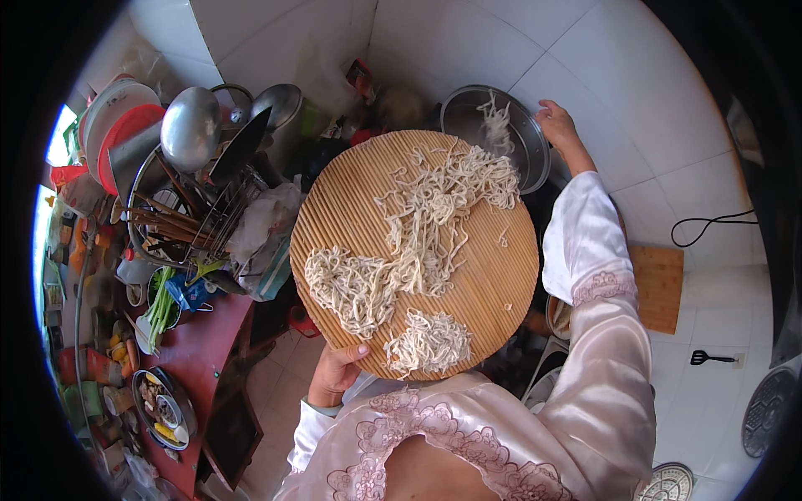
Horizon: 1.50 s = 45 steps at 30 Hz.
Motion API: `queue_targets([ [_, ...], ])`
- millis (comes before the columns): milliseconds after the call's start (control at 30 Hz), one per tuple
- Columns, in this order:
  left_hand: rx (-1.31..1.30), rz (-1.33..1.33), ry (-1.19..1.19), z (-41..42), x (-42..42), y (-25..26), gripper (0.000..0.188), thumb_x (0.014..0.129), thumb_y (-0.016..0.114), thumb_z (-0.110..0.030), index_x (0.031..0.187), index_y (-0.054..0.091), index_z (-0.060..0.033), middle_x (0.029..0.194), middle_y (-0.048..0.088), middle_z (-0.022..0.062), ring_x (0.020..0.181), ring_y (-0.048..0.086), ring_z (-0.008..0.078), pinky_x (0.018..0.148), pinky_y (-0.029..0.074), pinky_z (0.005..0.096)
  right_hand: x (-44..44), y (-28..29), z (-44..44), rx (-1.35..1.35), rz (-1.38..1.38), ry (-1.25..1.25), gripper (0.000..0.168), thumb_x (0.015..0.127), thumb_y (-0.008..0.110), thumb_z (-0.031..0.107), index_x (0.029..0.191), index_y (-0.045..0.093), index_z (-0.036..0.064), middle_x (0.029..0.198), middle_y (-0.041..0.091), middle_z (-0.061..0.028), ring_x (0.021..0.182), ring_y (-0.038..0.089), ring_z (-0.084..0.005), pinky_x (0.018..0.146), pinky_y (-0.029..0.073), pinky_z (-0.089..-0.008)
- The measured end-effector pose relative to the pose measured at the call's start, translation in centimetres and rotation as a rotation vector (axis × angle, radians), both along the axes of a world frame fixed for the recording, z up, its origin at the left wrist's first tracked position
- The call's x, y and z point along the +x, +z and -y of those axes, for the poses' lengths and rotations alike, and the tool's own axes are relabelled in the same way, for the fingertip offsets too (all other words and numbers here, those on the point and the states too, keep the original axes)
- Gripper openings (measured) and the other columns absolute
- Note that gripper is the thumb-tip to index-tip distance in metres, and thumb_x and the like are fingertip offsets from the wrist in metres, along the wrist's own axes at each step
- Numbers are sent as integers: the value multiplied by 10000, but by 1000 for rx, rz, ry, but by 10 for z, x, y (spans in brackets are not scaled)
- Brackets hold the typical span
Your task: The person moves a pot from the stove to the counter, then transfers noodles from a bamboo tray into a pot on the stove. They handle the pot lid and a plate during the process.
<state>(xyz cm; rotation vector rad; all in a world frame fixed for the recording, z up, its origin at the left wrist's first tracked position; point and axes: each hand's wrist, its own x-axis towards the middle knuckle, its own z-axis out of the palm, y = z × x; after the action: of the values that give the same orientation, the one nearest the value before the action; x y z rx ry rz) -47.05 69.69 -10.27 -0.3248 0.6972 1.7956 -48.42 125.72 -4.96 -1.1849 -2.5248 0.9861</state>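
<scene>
My left hand (338,371) grips the near-left rim of a round tray of tightly laid stalks (495,269), thumb on top. Several heaps of pale fresh noodles (432,232) lie on it, one reaching its far right edge. Past that edge stands a wide metal pot (532,150), partly hidden by the tray. A loose clump of noodles (497,125) is over the pot's opening, blurred; whether it is falling cannot be told. My right hand (557,125) is raised at the pot's right rim, fingers partly spread, with nothing seen in it.
On the left, a rack holds chopsticks (169,219), a cleaver (241,147) and a metal ladle or bowl (191,128). Green stalks (164,300) and a dish of food (164,410) stand on the red counter (219,332). A tiled wall (614,106) rises behind the pot.
</scene>
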Motion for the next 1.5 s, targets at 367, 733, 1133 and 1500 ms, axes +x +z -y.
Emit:
queue_targets([
  [367, 85, 11, 21, -10, -3, 9, 610, 731, 663, -1, 1282, 404, 20, 1221, 532, 132, 1108, 533, 267, 958, 435, 393, 37, 22, 139, 151, -44, 486, 226, 723, 655, 71, 913, 554, 3, 966, 569, -103, 909, 559, -244, 812, 437, -319],
  [733, 52, -15, 9, -5, -2, -1, 617, 729, 667, 7, 1287, 404, 11, 1233, 525, 123, 1116, 525, 266, 948, 435, 387, 20, 62, 92, -461, -390, 6, 130, 816, 636, 121, 907, 567, 59, 824, 622, -25, 687, 576, -85, 526, 460, -225],
  [1133, 10, -49, 47, -6, 5, -5, 645, 700, 697, 9, 1278, 411, 21, 1226, 532, 131, 1112, 525, 275, 952, 431, 394, -52, -15, 39, -480, -216, 62, 156, 775, 680, 138, 881, 606, 50, 807, 620, -28, 715, 602, -121, 618, 502, -253],
  [1500, 4, -19, 14, -6, 11, -10, 634, 722, 661, 14, 1294, 387, 22, 1248, 510, 147, 1138, 508, 282, 972, 418, 403, -25, -43, 38, -260, -179, 147, 505, 832, 647, 198, 1266, 480, 2, 1231, 539, -148, 1151, 497, -216, 965, 390, -317],
])
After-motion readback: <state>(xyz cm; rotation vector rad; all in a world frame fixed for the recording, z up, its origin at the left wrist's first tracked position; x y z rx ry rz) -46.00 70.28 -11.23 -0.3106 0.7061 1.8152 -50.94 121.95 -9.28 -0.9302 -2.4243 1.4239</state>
